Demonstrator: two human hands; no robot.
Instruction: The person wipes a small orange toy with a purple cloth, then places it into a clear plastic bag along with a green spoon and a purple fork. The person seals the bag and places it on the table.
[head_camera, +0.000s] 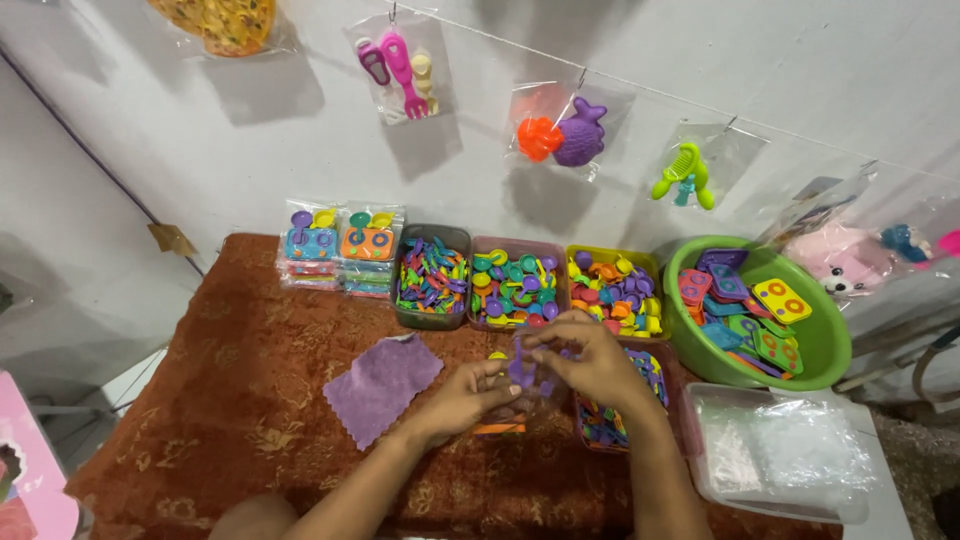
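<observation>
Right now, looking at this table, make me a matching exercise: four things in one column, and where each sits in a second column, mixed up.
Things:
1. purple cloth
2. green basin
3. clear lidded box
4. packed toy sets

Places:
A. stacked at the back left of the table, by the wall
B. front right corner, below the basin
C. flat on the brown mat, left of the hands
D. right side, holding flat coloured tiles

Pairs: 1-C, 2-D, 3-B, 4-A

The left hand and right hand meet at a small purple piece.
</observation>
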